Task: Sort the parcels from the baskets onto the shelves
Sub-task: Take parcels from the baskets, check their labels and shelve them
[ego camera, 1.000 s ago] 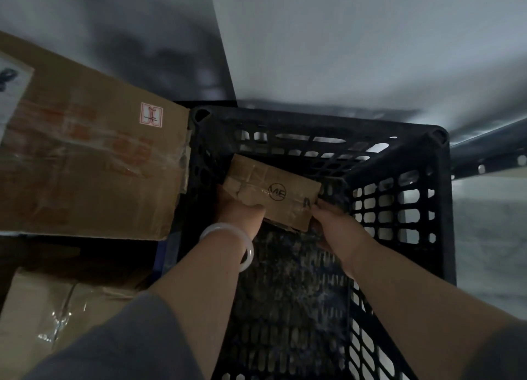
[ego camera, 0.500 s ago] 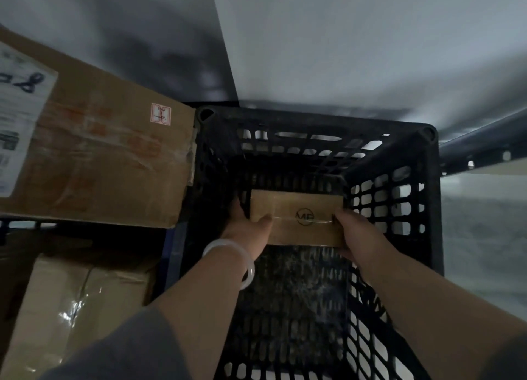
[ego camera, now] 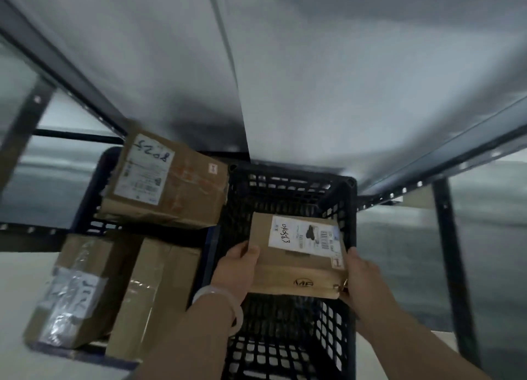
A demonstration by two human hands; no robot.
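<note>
A small brown cardboard parcel (ego camera: 296, 262) with a white shipping label is held above the black slatted basket (ego camera: 288, 185). My left hand (ego camera: 239, 268), a pale bangle on its wrist, grips the parcel's left edge. My right hand (ego camera: 362, 279) grips its right edge. The label faces up, with handwritten digits on it. Below the parcel the basket's mesh floor shows with nothing lying on it.
Left of the black basket, a blue basket (ego camera: 94, 185) holds a labelled brown box (ego camera: 168, 185) on top and two taped boxes (ego camera: 94, 291) lower down. Dark metal shelf uprights (ego camera: 447, 251) and a grey shelf board (ego camera: 299, 80) stand ahead.
Both hands have lifted the parcel up out of the basket and turned it label side up. The view has pulled back and tilted up, showing more of the shelf and the left boxes.
</note>
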